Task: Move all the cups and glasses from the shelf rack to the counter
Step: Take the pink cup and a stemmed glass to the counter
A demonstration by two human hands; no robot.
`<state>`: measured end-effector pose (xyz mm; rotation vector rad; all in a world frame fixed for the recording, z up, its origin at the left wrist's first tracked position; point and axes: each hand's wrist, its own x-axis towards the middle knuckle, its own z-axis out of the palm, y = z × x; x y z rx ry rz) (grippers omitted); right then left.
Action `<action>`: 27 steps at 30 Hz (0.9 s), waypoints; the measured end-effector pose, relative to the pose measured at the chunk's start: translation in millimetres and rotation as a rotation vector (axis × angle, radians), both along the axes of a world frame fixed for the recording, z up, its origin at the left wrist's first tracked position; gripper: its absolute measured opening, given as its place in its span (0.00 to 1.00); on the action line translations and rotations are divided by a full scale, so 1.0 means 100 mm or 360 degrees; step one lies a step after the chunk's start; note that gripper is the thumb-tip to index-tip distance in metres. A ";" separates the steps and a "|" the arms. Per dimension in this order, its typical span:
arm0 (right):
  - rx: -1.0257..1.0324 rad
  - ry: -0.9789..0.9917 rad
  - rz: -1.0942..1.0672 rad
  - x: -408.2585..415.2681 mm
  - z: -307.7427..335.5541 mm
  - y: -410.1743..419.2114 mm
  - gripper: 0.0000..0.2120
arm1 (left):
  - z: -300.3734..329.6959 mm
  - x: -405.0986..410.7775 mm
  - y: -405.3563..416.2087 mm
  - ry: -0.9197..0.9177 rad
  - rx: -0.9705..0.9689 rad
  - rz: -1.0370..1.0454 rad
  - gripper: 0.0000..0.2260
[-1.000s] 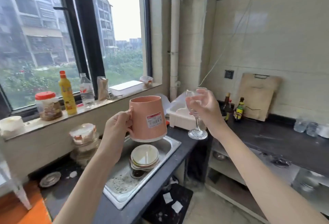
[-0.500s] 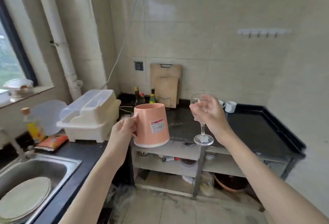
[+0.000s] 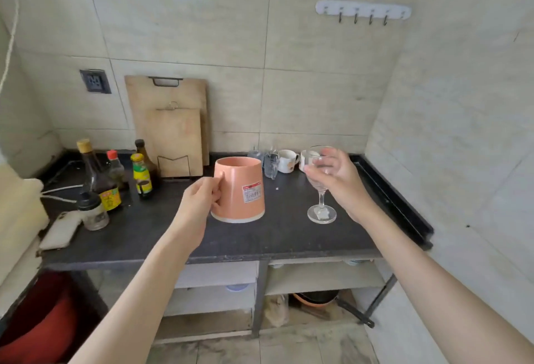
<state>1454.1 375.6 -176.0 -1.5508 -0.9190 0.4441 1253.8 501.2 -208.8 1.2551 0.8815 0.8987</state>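
You are lowering the peach plastic mug (image 3: 239, 190), left hand (image 3: 199, 204) clamped on its handle, and the clear stemmed wine glass (image 3: 319, 184), right hand (image 3: 338, 181) gripping its bowl; be setting both flat on the black table (image 3: 260, 239).

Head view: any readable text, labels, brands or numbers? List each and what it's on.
Nothing can be quoted with confidence.
Pink mug, in left hand: white sticker with red band, print too blurred to read.
Dark sauce bottle: yellow label, characters illegible.
Yellow-capped bottle: yellow-green label, too small to read.
Wine glass, in right hand: no markings visible.
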 end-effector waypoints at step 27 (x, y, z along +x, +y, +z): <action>-0.0865 0.0042 0.0034 4.16 -2.11 2.48 0.31 | -2.15 4.07 2.09 0.0470 -0.0559 -0.0425 0.11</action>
